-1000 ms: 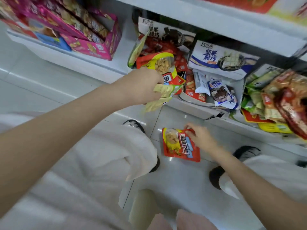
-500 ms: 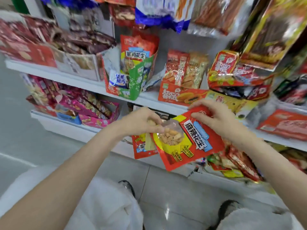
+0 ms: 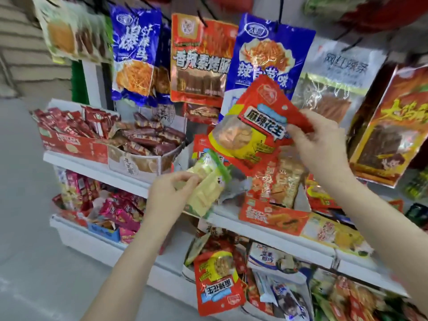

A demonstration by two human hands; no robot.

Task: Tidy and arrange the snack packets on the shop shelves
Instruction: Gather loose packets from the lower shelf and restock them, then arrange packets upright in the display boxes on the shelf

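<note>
The right hand (image 3: 317, 147) pinches a red peanut packet (image 3: 257, 128) by its upper right edge, fingers curled on it, holding it tilted in the air just above the orange display box (image 3: 273, 216) on the middle shelf (image 3: 129, 181); the left hand (image 3: 169, 195) grips a pale green-edged packet (image 3: 206, 184) left of that box; another red peanut packet (image 3: 217, 281) lies upside down in the tray below it.
</note>
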